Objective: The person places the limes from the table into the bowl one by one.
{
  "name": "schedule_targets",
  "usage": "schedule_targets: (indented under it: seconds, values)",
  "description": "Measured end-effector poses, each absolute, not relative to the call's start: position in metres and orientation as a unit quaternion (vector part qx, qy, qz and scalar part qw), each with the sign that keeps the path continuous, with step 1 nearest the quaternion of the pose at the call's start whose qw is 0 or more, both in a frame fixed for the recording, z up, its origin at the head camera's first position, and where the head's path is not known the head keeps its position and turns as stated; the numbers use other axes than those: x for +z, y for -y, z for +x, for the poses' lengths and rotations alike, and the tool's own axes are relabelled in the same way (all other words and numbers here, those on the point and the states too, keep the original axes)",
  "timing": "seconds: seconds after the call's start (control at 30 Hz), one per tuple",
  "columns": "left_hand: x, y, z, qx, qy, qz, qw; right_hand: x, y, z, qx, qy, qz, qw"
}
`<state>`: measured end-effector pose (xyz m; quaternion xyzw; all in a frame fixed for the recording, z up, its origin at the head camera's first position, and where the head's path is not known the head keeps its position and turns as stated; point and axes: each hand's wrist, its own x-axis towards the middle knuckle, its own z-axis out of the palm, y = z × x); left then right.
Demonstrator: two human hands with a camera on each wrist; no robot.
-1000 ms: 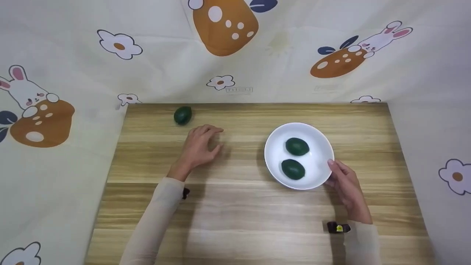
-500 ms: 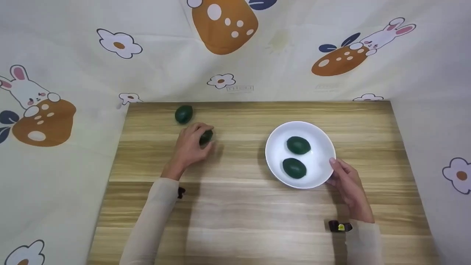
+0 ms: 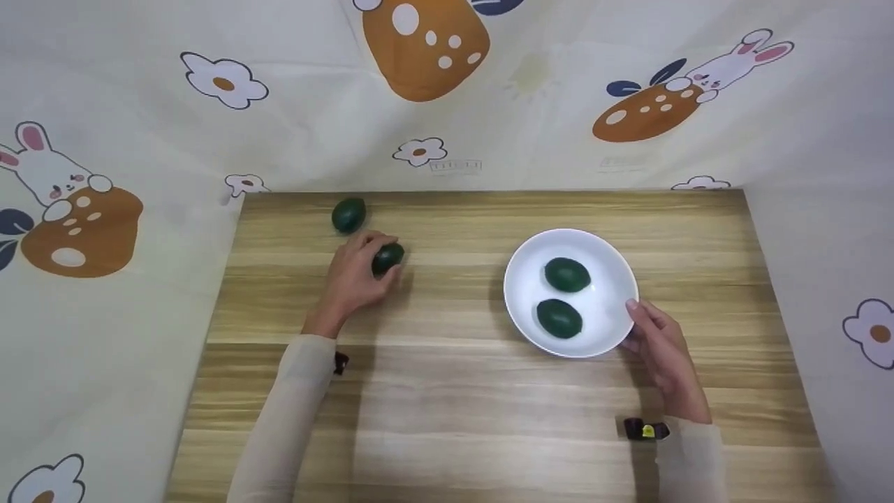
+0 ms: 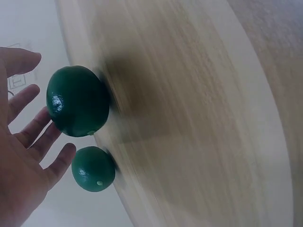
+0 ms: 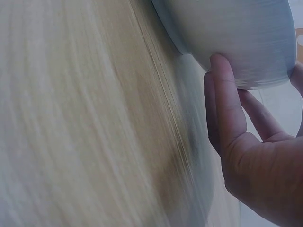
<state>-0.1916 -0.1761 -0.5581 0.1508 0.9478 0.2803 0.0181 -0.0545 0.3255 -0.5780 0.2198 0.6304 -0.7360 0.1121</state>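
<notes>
My left hand (image 3: 353,276) is around a green lime (image 3: 387,259) on the table, thumb on the near side and fingers on the far side. In the left wrist view, the fingers (image 4: 59,163) are spread and loosely bent beside that lime (image 4: 78,101), with the thumb apart from it. Just beyond lies another lime (image 3: 348,215). At the right, my right hand (image 3: 660,356) holds the rim of a white bowl (image 3: 607,307), thumb on the edge and fingers under its side (image 5: 236,38). Two limes (image 3: 567,274) lie inside the bowl.
The wood-grain table (image 3: 454,391) ends at a pale curtain (image 3: 300,126) printed with rabbits and flowers, at the back and both sides. Each wrist wears a small dark camera (image 3: 646,429).
My left hand has drawn back to the left, and the lime formerly hidden beneath it now shows between thumb and fingers. The right hand and bowl stay nearly in place.
</notes>
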Motion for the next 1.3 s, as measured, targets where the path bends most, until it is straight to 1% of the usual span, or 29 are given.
schedule_targets:
  seconds: [0.23,0.67,1.3]
  values:
    - [-0.5608,0.1807,-0.1906,0.282,-0.949,0.137,0.025,-0.5778,-0.3260,-0.0550,-0.737,-0.628,0.221,0.115]
    - [-0.5629,0.1801,-0.1921,0.288,-0.946,0.142,0.034,-0.5771,-0.3263,-0.0550,-0.730,-0.635,0.219,0.124]
    - [-0.5645,0.1786,-0.1941,0.300,-0.944,0.129,0.043,-0.5774,-0.3261,-0.0539,-0.738,-0.628,0.220,0.116]
